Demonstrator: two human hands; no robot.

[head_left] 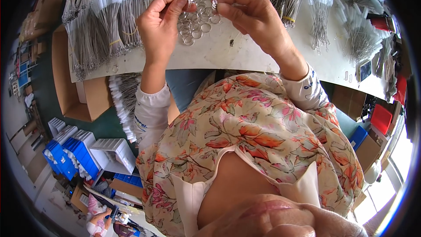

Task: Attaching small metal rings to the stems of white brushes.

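Over the table, my left hand [158, 28] pinches a few small metal rings [190, 3] between thumb and fingers. To its right, my right hand [258, 20] has thumb and fingertips closed on some small shiny rings [214, 4]; their exact number is too small to tell. The hands are a short gap apart and do not touch. Below and between them a loose pile of metal split rings [193, 27] spreads over the white tabletop [210, 53]. Bundles of thin wire brushes with white bristles [112, 22] lie to the left of my left hand.
More wire brush bundles [319, 13] lie on the right, with a phone-like dark object [365, 70] near the table's right edge. An open cardboard box [94, 99] stands at the left. Blue and white plastic bins [81, 151] are lower left. Other people [98, 224] sit farther off.
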